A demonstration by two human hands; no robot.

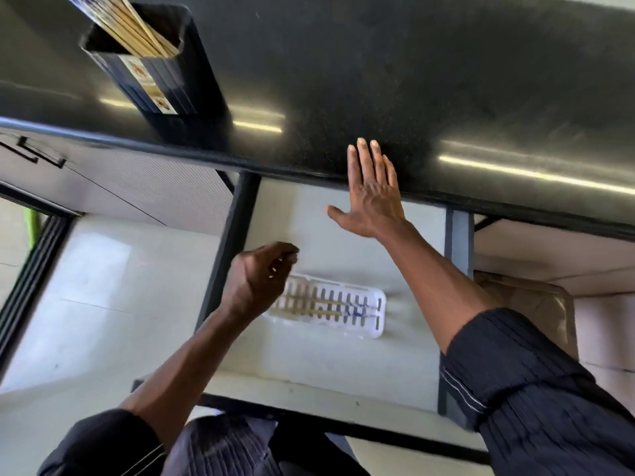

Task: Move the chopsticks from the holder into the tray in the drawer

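A dark square holder [161, 67] stands on the black countertop [395, 73] at the upper left, with several wooden chopsticks [134, 27] leaning in it. Below the counter a white drawer [326, 359] is pulled out. A white slotted tray [364, 309] lies in it with a pair of chopsticks [324, 308] inside. My left hand [261, 276] hovers over the tray's left end, fingers curled loosely, holding nothing that I can see. My right hand [372, 190] rests flat on the counter's front edge, fingers spread.
A closed white cabinet front with a black handle [34, 154] sits left of the drawer. The white tiled floor [103, 297] shows below. A brown object [536, 310] lies right of the drawer's dark side rail [458, 242].
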